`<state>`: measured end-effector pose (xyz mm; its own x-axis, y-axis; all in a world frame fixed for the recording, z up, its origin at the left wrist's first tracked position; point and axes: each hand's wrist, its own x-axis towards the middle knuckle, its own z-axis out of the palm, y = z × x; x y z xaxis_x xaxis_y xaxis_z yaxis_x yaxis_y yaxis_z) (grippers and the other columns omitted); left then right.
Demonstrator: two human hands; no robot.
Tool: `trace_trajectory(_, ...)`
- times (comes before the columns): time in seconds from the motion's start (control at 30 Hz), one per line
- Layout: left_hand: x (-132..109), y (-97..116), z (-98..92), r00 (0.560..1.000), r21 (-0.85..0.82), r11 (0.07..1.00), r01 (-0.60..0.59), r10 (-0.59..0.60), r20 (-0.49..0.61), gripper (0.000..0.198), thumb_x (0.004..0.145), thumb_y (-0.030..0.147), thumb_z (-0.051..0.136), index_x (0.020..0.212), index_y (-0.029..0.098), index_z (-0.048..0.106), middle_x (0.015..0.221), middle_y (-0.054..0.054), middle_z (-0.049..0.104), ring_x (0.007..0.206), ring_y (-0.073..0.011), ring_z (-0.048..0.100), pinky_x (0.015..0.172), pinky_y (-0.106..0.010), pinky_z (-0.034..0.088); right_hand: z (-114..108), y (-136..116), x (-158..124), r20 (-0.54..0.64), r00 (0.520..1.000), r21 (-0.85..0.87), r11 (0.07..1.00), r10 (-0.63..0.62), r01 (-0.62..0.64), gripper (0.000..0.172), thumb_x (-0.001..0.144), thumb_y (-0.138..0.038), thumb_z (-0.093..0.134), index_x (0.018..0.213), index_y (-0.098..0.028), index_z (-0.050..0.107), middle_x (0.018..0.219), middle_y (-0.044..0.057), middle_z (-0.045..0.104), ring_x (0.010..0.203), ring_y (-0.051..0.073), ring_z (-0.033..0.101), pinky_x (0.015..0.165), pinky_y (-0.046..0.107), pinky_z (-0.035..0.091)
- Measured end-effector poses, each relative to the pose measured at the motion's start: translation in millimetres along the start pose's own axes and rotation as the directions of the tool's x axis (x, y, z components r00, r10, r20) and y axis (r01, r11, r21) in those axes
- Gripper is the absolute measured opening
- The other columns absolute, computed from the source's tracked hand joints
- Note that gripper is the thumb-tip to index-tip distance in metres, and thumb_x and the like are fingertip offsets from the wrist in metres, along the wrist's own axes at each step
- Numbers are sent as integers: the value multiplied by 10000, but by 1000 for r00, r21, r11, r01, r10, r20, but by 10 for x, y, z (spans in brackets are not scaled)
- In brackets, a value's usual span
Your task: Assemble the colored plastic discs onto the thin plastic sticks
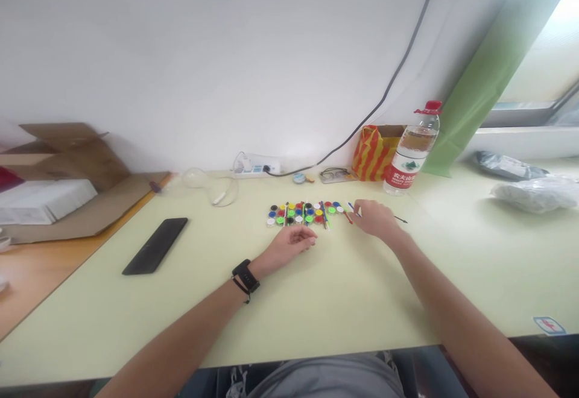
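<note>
Small round coloured discs (299, 219) lie in rows on the table, in red, yellow, blue, green, white and black. Thin coloured sticks (324, 216) stand out between groups of them. My right hand (374, 218) is at the right end of the rows, its fingertips pinched on a thin blue stick (351, 206). Beside those fingertips lies a red stick (348, 217), and a dark stick (400, 219) shows past the hand's other side. My left hand (294, 245) rests just in front of the discs, fingers loosely curled and apart from the thumb, holding nothing.
A black phone-like slab (155, 246) lies at the left, near an open cardboard box (85, 151). Along the wall are a power strip (256, 166), glasses (335, 174), a striped bag (373, 154) and a water bottle (411, 155). Plastic packages (538, 193) lie far right.
</note>
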<state>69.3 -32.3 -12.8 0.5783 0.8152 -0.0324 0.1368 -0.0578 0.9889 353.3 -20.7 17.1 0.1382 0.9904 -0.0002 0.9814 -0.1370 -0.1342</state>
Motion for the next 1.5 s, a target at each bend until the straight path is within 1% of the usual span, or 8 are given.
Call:
trace_trajectory(0.2, 6, 18, 18, 999, 11, 999, -48, 48, 7, 329, 855, 458, 781, 984, 159, 736, 951, -78, 717, 889, -181, 659, 803, -295, 519, 251, -75, -56, -33, 999, -25, 1000, 7, -8, 284, 1025, -390, 473, 1187, -195, 601, 1076, 159, 736, 989, 307, 702, 744, 345, 437)
trace_trajectory(0.4, 1, 25, 19, 999, 34, 998, -52, 51, 6, 320, 873, 450, 766, 987, 153, 730, 939, -71, 699, 886, -174, 645, 795, -285, 513, 290, -63, -53, 1, 998, 32, 998, 55, -55, 246, 1020, -347, 473, 1086, -202, 660, 1053, 134, 747, 973, 290, 705, 766, 339, 436)
trace_trajectory(0.6, 8, 7, 14, 999, 38, 998, -48, 47, 13, 317, 877, 446, 761, 998, 155, 729, 950, -71, 698, 893, -175, 644, 792, -285, 513, 326, 2, -8, -68, 993, 86, 992, 99, -93, 187, 978, -340, 528, 979, -205, 657, 1001, 134, 749, 911, 286, 694, 671, 316, 383)
trace_trajectory(0.73, 8, 4, 15, 999, 40, 998, -37, 37, 8, 322, 876, 448, 760, 1005, 155, 730, 964, -75, 702, 904, -178, 647, 808, -290, 513, 332, 97, 4, -163, 986, 204, 979, 35, -1, 117, 958, -316, 524, 910, -223, 577, 891, 84, 737, 779, 234, 662, 606, 292, 337)
trace_trajectory(0.87, -1, 31, 27, 999, 37, 999, -40, 40, 7, 321, 864, 443, 772, 988, 149, 732, 938, -71, 700, 882, -170, 641, 810, -288, 509, 316, 134, -11, -222, 962, 382, 894, -157, 234, 87, 935, -270, 512, 856, -240, 492, 795, 25, 696, 663, 177, 605, 586, 271, 354)
trace_trajectory(1.0, -10, 57, 41, 999, 16, 999, -37, 37, 8, 321, 855, 444, 778, 977, 150, 734, 920, -66, 698, 868, -170, 639, 798, -285, 507, 294, 117, -59, -189, 927, 412, 831, -324, 375, 62, 929, -231, 487, 869, -246, 491, 734, -6, 646, 633, 166, 571, 606, 272, 376)
trace_trajectory(1.1, -14, 71, 45, 999, 22, 999, -37, 37, 6, 314, 855, 442, 778, 968, 151, 736, 920, -66, 698, 868, -170, 636, 796, -284, 504, 281, 105, -93, -143, 919, 369, 841, -368, 395, 67, 936, -220, 466, 876, -247, 479, 721, -9, 620, 635, 171, 551, 605, 278, 362)
trace_trajectory(1.5, -16, 69, 42, 999, 54, 997, -52, 51, 13, 307, 862, 446, 768, 970, 160, 744, 927, -67, 698, 875, -176, 633, 806, -296, 498, 300, 167, -51, -137, 957, 323, 902, -255, 286, 114, 923, -203, 491, 833, -239, 433, 761, 17, 642, 656, 172, 560, 598, 276, 336)
